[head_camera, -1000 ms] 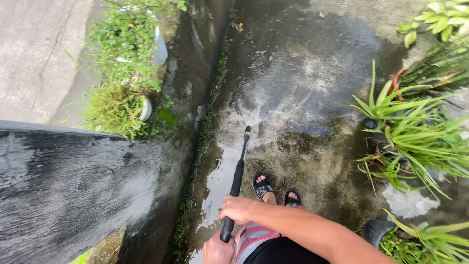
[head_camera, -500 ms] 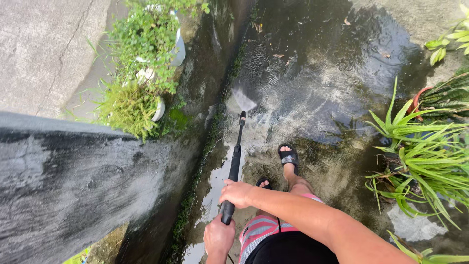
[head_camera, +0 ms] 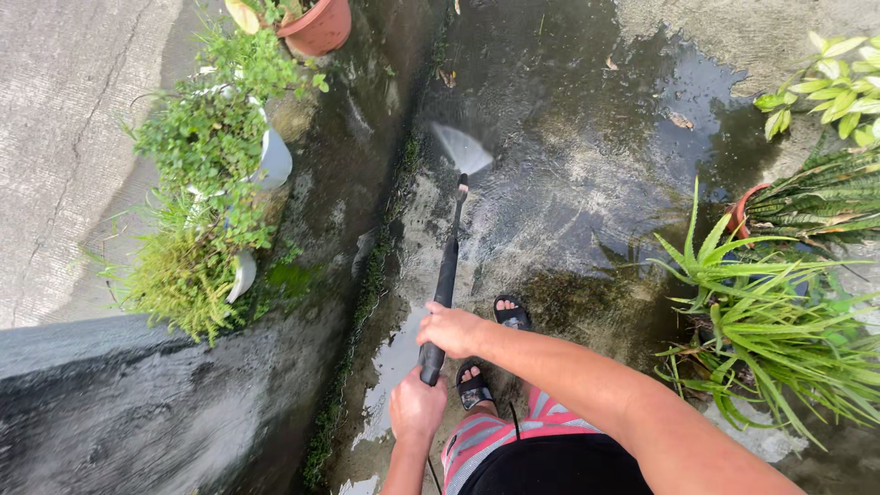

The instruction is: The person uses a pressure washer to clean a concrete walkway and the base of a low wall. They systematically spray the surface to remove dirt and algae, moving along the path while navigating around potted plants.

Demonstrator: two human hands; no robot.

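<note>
Both hands closed around the spray wand [head_camera: 446,275]: right hand [head_camera: 449,328] forward, left hand [head_camera: 417,408] behind. Likely stiff, wet, slippery; two-handed grip suited.

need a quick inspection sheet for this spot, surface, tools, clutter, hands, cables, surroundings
surface: wet dark concrete ground, stained, with a paler patch near the spray.
job's things: long black pressure-washer wand, tip pointed at the ground, giving a white fan of water spray.
clutter: a few brown dead leaves on the wet ground.
grippers: right hand grips the wand mid-shaft; left hand grips its lower end.
cables: thin dark line below the left hand, kind unclear.
surroundings: terracotta pot and white pots with green plants on the left ledge; spiky green plants on the right; feet in black sandals.
</note>
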